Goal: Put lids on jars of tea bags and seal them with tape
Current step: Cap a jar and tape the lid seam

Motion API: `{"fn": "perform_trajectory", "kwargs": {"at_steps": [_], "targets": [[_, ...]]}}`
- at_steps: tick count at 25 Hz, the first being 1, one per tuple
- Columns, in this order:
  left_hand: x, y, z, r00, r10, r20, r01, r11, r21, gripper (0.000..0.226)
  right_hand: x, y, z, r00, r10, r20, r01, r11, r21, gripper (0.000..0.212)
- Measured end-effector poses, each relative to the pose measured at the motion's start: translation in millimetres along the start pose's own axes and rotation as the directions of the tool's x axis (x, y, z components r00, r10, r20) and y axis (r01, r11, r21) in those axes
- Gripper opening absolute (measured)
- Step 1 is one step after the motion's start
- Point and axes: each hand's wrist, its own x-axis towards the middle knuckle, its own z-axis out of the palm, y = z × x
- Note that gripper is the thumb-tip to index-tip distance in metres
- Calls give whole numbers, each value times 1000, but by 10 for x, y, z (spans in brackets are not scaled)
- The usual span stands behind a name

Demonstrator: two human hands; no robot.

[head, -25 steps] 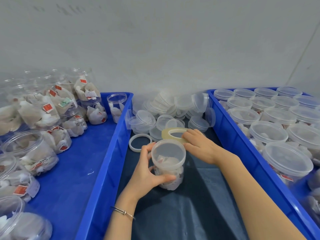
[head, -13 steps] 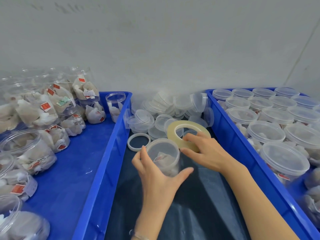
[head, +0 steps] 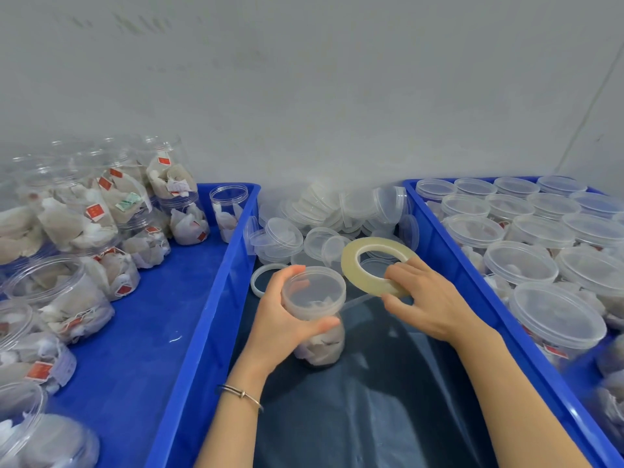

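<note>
A clear jar of tea bags point(head: 319, 346) with its translucent lid point(head: 314, 290) on top stands in the middle, over the dark sheet. My left hand point(head: 287, 319) grips the jar just under the lid, thumb in front and fingers round the back. Right beside it, my right hand point(head: 425, 300) pinches a yellowish roll of clear tape point(head: 374, 265), held up and tilted. A thin strip of tape point(head: 359, 300) runs from the roll toward the jar's lid.
A pile of loose lids point(head: 337, 217) lies behind the jar, with a white ring point(head: 266, 280) beside it. The left blue tray point(head: 189, 298) holds several open jars of tea bags. The right blue tray point(head: 472, 278) holds several lidded jars. A grey wall stands behind.
My right hand lifted the tape roll off the sheet and raised it beside the jar. My left hand shifted its grip and now holds the jar below the lid.
</note>
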Motion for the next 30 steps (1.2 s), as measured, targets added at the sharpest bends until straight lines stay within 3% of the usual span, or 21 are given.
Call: {"fn": "perform_trajectory", "kwargs": {"at_steps": [6, 8, 10, 12, 15, 16, 17, 19, 22, 24, 27, 30], "targets": [[-8, 1, -37, 985, 9, 173, -8, 1000, -9, 87, 283, -92, 165, 997, 14, 71, -10, 998, -54, 21], [32, 98, -118, 964, -60, 258, 41, 996, 79, 90, 333, -121, 155, 997, -20, 77, 26, 996, -80, 24], [151, 299, -235, 903, -185, 387, 66, 952, 300, 96, 331, -129, 120, 994, -34, 108, 44, 994, -97, 28], [286, 535, -225, 838, -343, 425, 2, 780, 626, 102, 313, -139, 81, 990, -20, 143, 30, 997, -65, 32], [271, 851, 131, 884, -406, 231, -71, 371, 926, 77, 293, -180, 42, 989, 22, 143, -14, 999, -52, 36], [222, 895, 264, 886, -432, 170, -30, 312, 950, 77, 291, -201, 48, 990, 25, 135, -16, 997, -72, 36], [178, 890, 378, 869, -476, 136, 19, 306, 952, 89, 286, -217, 61, 992, 23, 127, -11, 996, -90, 35], [109, 818, 525, 857, -500, 122, 94, 384, 919, 112, 270, -229, 87, 994, 11, 104, -2, 997, -83, 30], [79, 652, 475, 981, -182, 71, 26, 485, 874, 85, 254, -160, 42, 994, -4, 108, 11, 998, -69, 21], [132, 549, 347, 987, -29, 158, -120, 516, 848, 71, 231, -106, 6, 990, -10, 141, 21, 997, -76, 21], [260, 503, 168, 940, -99, 327, -224, 544, 809, 62, 166, -101, 48, 988, -1, 157, 7, 999, -41, 23], [239, 536, 275, 942, -230, 244, -73, 569, 819, 54, 138, -122, 98, 993, 17, 118, -8, 997, -75, 28]]}}
